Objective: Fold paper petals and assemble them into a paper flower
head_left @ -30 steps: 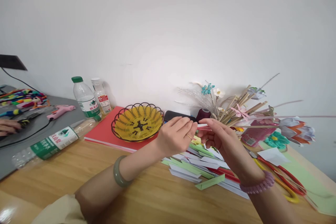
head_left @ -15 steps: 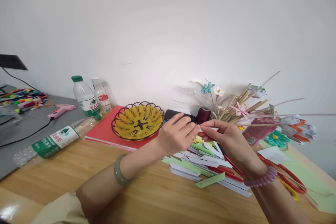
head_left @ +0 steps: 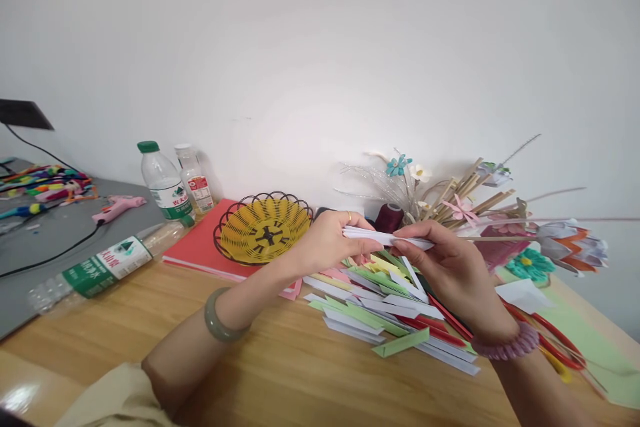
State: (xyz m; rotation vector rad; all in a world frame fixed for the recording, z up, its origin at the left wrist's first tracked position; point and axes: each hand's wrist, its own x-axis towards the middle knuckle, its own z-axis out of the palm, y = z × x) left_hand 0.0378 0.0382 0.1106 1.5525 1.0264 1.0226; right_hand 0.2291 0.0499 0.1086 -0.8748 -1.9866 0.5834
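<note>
A folded white paper strip [head_left: 380,237] stretches between my two hands, above the table. My left hand [head_left: 330,238] pinches its left end between thumb and fingers. The right end is gripped by the thumb and fingertips of my right hand [head_left: 445,267]. Beneath them lies a loose heap of folded paper strips [head_left: 367,315] in white, green, yellow and red. One green strip [head_left: 401,343] rests at the near side of the heap.
A yellow woven basket [head_left: 265,230] sits on red paper [head_left: 193,243]. Plastic bottles [head_left: 107,267] are at the left, near a pink glue gun [head_left: 119,209]. Craft flowers [head_left: 570,243], a dark thread spool [head_left: 390,218] and red-handled scissors [head_left: 560,340] are at the right.
My left hand has turned so its thumb side faces me, uncovering the white paper strip that it mostly hid before. The right hand has shifted slightly right, still gripping the strip.
</note>
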